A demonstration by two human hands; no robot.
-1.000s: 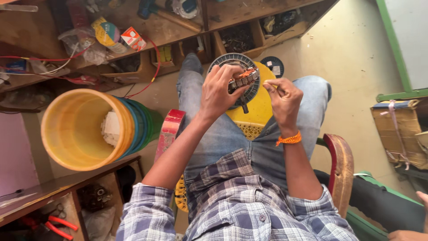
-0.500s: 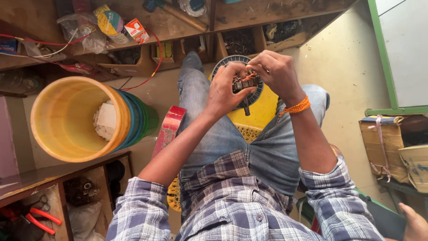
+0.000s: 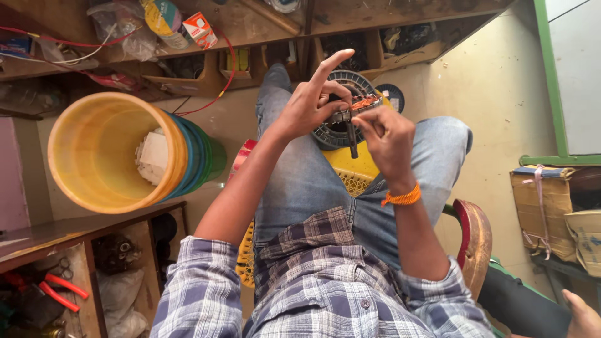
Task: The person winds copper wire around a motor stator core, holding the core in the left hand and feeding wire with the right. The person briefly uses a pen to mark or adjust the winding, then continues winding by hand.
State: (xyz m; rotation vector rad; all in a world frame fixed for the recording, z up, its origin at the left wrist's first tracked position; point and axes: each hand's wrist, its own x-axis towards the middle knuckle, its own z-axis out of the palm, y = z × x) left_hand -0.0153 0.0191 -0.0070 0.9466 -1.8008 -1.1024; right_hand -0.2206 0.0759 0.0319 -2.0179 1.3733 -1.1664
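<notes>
Both hands grip: left hand [image 3: 310, 106] pinches the stator [image 3: 341, 106], right hand [image 3: 385, 134] clamps a tool [image 3: 352, 134]; a slip could scratch the copper winding.

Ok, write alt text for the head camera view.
A seated person in jeans holds a round ring-shaped motor part over the lap, left hand steadying it, right hand pinching at copper-coloured wire on its rim. A stack of yellow, blue and green buckets stands to the left.

Plaid shirt [image 3: 325, 294]; jeans [image 3: 300, 181]; orange wristband [image 3: 402, 198]
</notes>
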